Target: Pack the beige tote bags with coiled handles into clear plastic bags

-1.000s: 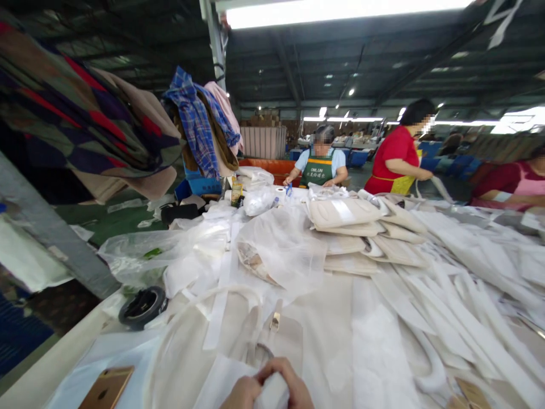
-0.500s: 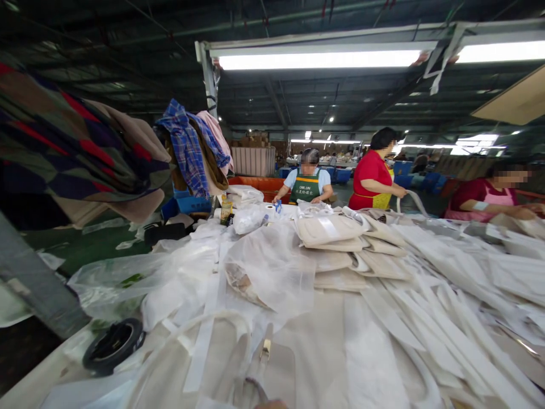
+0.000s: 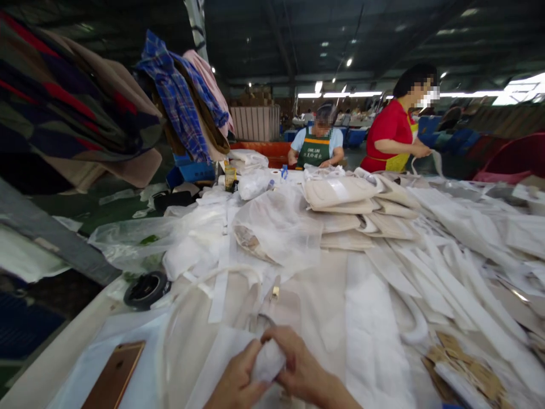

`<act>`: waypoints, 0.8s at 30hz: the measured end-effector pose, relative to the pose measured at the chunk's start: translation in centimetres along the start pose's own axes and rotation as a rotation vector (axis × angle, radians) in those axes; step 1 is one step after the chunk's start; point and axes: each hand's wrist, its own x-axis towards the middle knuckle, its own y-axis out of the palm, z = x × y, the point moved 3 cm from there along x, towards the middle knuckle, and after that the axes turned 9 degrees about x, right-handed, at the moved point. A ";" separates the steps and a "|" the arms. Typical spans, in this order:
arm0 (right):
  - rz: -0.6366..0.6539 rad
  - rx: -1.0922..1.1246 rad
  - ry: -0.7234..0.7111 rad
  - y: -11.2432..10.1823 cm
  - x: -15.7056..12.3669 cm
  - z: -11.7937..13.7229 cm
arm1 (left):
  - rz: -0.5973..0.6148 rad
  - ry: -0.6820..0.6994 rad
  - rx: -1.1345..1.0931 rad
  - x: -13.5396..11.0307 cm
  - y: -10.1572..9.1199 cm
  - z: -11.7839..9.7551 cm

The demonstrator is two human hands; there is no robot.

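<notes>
My left hand (image 3: 233,382) and my right hand (image 3: 300,368) meet at the bottom middle, both closed on a small wad of white fabric (image 3: 268,362). The wad belongs to a white sheet lying over a cream handbag (image 3: 272,309) with a gold clasp (image 3: 275,293) and a curved handle. A gold phone (image 3: 114,377) lies to the left of my hands, apart from them.
A black tape roll (image 3: 146,289) sits near the table's left edge. A clear plastic bag (image 3: 279,227) and a stack of cream bags (image 3: 344,193) lie ahead, long white strips (image 3: 460,267) to the right. Three people work at the far side. Clothes (image 3: 179,96) hang at left.
The view tipped up, hiding my hands, then came back down. Both hands now show further into the frame, still pinching the white fabric.
</notes>
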 end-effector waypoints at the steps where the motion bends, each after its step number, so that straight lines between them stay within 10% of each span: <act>1: 0.025 0.055 0.036 0.0 0.1 -0.5 | -0.005 0.010 0.007 -0.2 0.0 0.0; 10: 0.082 -0.024 0.107 2.7 -0.7 -1.2 | 0.016 -0.205 0.240 0.4 -0.1 0.6; 17: 0.211 0.075 0.206 2.4 -0.5 -3.0 | 0.045 -0.123 -0.170 0.3 1.2 2.5; 24: 0.223 -0.029 0.304 4.3 -1.1 -2.6 | 0.079 -0.179 0.256 0.8 0.3 3.4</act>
